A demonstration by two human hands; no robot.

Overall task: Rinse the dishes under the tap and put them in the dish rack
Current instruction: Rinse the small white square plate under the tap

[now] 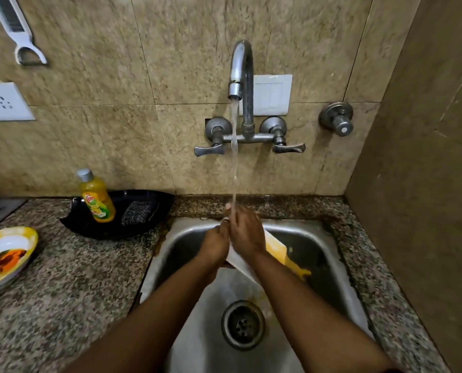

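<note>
plate [274,244]: white and yellow, held on edge and tilted over the sink, between the two hands and right under the water stream; its yellow rim sticks out to the right past the right hand's fingers.
left hand [216,242]: grips the plate's left edge, fingers curled round it; a ring shows on one finger.
right hand [247,232]: laid over the plate's face, fingers spread fairly flat and rubbing or pressing; water lands at its fingertips. i cannot tell if the thumb hooks the rim.
handling (judgement): stiff, light for its size, probably melamine or ceramic; wet and likely soapy, so slippery. a drop into the steel basin could chip it if ceramic.
where to hold (judgement): opposite rims, thumb on the face and fingers behind, never by the flat wet face alone.
water stream [234,157]: steady, from the tap [241,74], falling onto the fingers.
sink [340,278]: steel, yellow residue below the plate, drain nearer the wrists.
second plate [5,255]: dirty, on the counter well left of the left hand.
dish soap bottle [97,197]: on a black tray, with a scrubber [136,212], beyond and left of the fingers.
dish rack: not in view.
</note>
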